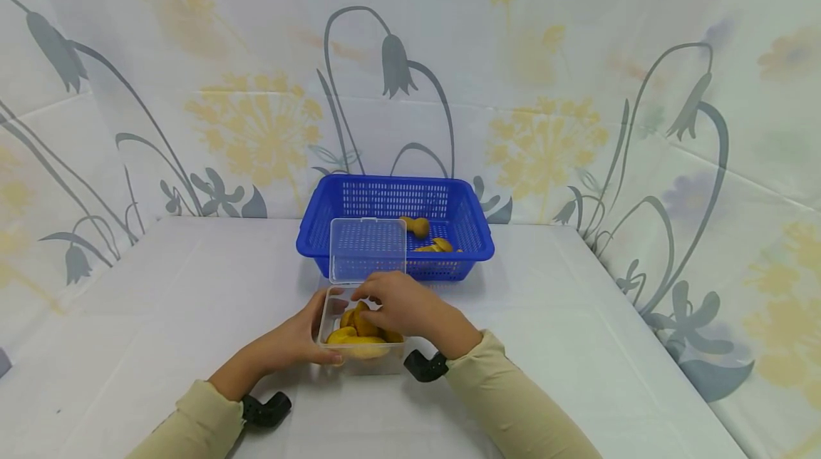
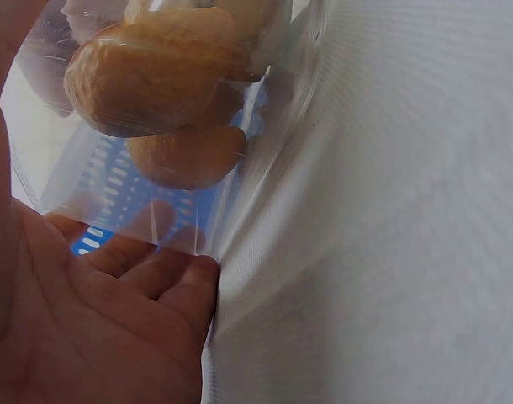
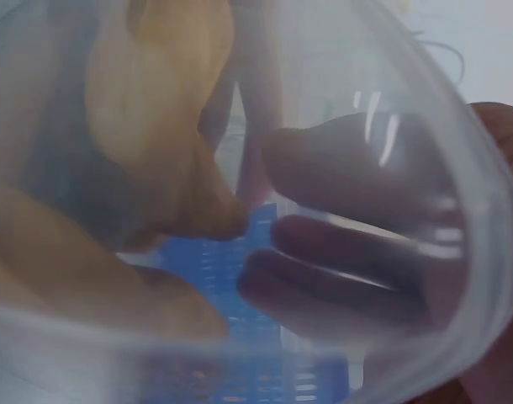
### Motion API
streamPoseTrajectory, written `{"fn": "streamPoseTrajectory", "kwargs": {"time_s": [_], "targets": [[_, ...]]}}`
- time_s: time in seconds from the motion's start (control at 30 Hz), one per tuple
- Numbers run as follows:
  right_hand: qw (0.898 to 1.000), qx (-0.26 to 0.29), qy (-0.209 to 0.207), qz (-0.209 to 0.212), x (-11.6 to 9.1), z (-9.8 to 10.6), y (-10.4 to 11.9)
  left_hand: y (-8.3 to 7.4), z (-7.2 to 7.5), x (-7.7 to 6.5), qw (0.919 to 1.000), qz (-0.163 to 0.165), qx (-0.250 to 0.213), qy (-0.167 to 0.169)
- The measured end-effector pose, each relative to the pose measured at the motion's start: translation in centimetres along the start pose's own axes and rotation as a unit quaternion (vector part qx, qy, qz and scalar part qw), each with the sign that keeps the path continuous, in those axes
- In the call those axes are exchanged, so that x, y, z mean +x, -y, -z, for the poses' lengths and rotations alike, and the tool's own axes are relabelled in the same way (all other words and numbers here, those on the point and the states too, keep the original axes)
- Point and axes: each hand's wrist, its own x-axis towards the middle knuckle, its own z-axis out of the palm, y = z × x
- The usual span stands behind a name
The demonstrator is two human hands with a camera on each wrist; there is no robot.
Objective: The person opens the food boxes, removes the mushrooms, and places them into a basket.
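Note:
A clear plastic box stands on the white table with its hinged lid raised at the back. Several rounded, yellow fruit-like pieces lie inside, some tapering to a narrow end. My left hand grips the box's left side, thumb at the front and fingers behind the wall. From the right, my right hand reaches over the rim, fingers down inside the box. Through the wall in the right wrist view, its fingers look extended and apart, close above a yellow piece.
Behind the box is a blue perforated plastic basket holding several more yellow-brown pieces. The raised lid overlaps its front in the head view. A flower-patterned cloth hangs beyond the table.

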Motion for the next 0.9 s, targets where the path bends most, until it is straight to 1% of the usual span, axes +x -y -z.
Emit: {"fn": "streamPoseTrajectory", "kwargs": {"time_s": [0.17,0.37,0.6,0.77,0.9], "targets": [[1.0,-0.005,0.01,0.002,-0.03,-0.09,0.07,0.03,0.03,0.02,1.0,0.002,0.004,0.0],[0.999,-0.014,0.025,0.021,-0.04,-0.41,-0.08,0.0,0.05,-0.03,1.0,0.005,0.001,-0.001],[0.998,-0.04,0.022,0.047,0.0,-0.58,-0.14,0.13,0.03,0.08,0.9998,0.018,0.009,-0.002],[0.998,-0.043,0.02,0.047,-0.04,-0.58,-0.1,0.17,0.07,0.11,0.9999,0.014,0.005,-0.002],[0.998,-0.039,0.019,0.042,-0.12,-0.42,-0.06,-0.01,0.05,0.04,0.9998,0.022,0.001,-0.003]]}}
